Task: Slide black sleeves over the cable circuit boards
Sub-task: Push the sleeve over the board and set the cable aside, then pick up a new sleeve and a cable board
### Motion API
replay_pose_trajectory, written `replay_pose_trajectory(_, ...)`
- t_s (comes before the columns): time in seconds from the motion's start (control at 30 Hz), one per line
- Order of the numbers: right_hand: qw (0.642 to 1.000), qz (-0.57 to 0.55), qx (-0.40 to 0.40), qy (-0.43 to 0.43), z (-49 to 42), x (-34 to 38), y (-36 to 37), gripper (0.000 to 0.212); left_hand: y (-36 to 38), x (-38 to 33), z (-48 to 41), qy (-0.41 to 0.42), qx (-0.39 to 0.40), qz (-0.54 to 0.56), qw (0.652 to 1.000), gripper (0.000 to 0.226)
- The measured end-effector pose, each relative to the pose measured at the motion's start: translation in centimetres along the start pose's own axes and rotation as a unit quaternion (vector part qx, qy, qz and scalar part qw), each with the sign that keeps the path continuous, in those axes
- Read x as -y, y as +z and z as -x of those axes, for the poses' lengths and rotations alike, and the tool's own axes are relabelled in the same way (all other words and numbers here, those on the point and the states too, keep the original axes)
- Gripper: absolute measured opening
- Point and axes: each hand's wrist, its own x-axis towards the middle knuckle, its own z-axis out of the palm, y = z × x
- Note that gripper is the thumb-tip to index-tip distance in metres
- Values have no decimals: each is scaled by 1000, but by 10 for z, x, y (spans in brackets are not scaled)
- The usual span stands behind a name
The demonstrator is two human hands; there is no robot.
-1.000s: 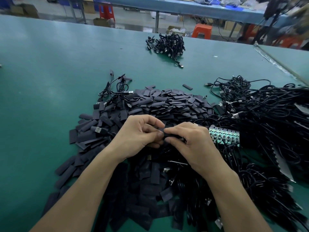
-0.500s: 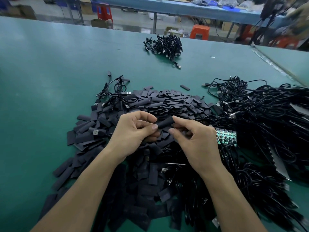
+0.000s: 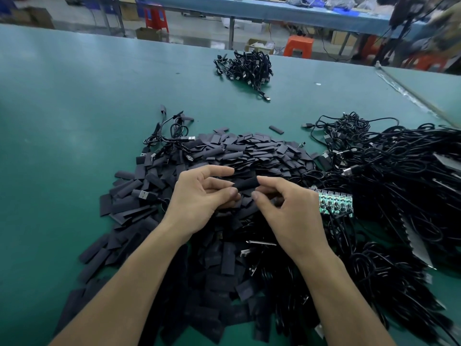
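Drawn apart from their earlier huddle, the left hand (image 3: 199, 198) and right hand (image 3: 287, 211) each pinch an end of one black sleeve (image 3: 245, 184) above the sleeve pile (image 3: 249, 151), near the circuit boards (image 3: 335, 202), where a slack pinch could drop it among look-alikes.

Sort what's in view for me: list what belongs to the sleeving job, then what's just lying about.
Job: black tubular sleeve pinched between left hand and right hand; pile of flat black sleeves; row of green circuit boards; tangle of black cables.
Lying about: orange plastic stool; brown cardboard box; long blue bench behind.
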Motion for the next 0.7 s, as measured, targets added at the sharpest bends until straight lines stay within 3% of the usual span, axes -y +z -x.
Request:
replay_pose_trajectory(0.3,995,-86,17,47,0,-6,1,36,4,-8,5,10,47,50,998,35)
replay_pose_trajectory(0.57,976,-207,-15,72,-2,-3,-5,16,0,-8,6,41,47,38,997,26)
replay_pose_trajectory(0.63,968,-239,-13,72,-3,-2,-8,15,1,-7,6,77,43,-17,996,21)
replay_pose_trajectory(0.7,955,-288,-20,71,-5,0,-13,13,0,-6,8,141,23,-155,978,13)
